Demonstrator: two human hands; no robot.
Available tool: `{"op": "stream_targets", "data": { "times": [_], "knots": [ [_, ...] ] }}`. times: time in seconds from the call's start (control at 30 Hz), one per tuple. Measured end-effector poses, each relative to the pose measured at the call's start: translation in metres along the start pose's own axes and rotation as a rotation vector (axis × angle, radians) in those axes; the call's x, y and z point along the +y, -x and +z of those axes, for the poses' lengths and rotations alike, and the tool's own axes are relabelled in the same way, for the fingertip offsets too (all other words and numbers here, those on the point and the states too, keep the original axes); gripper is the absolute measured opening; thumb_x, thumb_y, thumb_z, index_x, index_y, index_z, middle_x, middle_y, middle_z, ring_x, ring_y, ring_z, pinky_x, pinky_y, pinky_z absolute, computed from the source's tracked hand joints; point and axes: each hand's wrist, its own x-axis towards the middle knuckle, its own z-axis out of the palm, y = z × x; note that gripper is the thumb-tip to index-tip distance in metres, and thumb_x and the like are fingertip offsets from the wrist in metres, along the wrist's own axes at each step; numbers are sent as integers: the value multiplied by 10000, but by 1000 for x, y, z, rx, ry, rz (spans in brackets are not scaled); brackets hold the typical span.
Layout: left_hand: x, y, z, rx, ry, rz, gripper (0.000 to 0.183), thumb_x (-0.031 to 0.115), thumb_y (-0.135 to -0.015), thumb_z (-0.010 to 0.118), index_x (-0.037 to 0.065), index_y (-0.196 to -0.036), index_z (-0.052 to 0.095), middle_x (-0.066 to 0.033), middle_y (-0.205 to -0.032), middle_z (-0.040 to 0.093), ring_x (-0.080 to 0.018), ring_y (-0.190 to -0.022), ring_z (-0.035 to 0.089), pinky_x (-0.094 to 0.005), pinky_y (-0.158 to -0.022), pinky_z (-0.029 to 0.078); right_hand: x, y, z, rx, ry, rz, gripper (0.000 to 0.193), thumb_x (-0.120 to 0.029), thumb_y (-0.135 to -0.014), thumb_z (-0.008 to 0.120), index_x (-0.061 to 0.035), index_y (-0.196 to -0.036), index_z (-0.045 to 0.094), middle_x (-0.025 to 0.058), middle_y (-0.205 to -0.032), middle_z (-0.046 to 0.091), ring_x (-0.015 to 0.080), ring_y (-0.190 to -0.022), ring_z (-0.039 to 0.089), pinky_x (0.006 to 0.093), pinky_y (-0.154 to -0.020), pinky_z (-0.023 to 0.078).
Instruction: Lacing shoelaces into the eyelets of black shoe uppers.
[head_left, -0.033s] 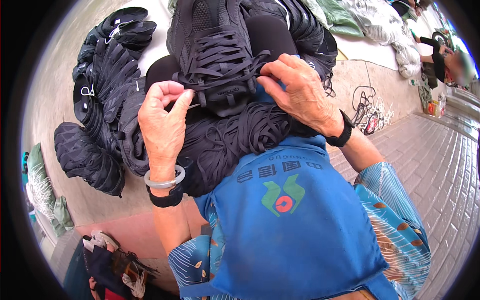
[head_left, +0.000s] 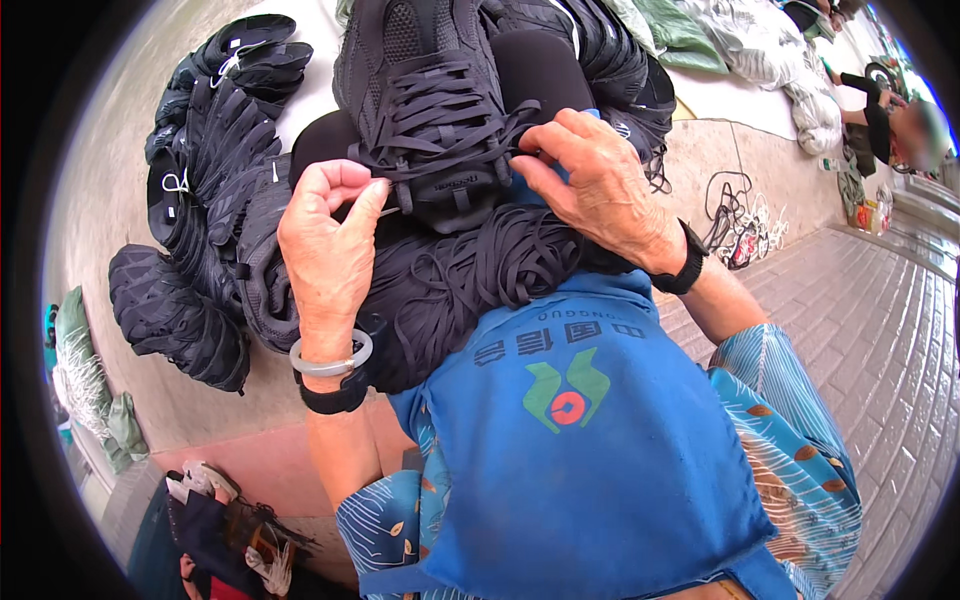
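A black sneaker (head_left: 420,60) rests upright between my knees, its heel away from me and its tongue toward me. Dark laces (head_left: 440,110) criss-cross over its front. At the left of the tongue, my left hand (head_left: 330,235) is closed in a pinch on a lace end, which is mostly hidden by the fingers. On the other side my right hand (head_left: 605,190) pinches the other lace end, thumb and forefinger together. Below the shoe, a thick bundle of loose dark shoelaces (head_left: 480,265) lies across my lap, above the blue apron (head_left: 610,480).
Rows of black sneakers (head_left: 215,150) stand on the left, with more shoes (head_left: 610,50) at the far right of my knees. A tangle of black and white laces (head_left: 745,225) lies on the ledge. Wrapped white sacks (head_left: 810,90) and another person (head_left: 885,120) are farther right.
Both hands have shifted only very slightly; the shoe and laces look the same.
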Motion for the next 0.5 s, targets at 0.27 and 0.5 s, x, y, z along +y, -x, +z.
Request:
{"op": "stream_targets", "data": {
  "times": [0.27, 0.5],
  "knots": [
    [3, -2, 0, -30, -168, 60, 140, 95, -798, 736, 9, -855, 641, -48, -721, 651, -138, -705, 606, -284, -702, 473, -6, 3, 11, -60, 97, 5, 278, -262, -802, 711, -36, -804, 549, 115, -765, 551, 308, -712, 605, 386, -639, 479],
    [1, 4, 6, 67, -511, 417, 125, 166, -783, 755, 66, -814, 686, -33, -783, 660, -229, -793, 577, -348, -754, 435, -7, 1, 20, -33, 81, -52, 145, -114, -824, 619, -25, -804, 507, 128, -759, 505, 317, -700, 574, 398, -627, 477]
  ]
}}
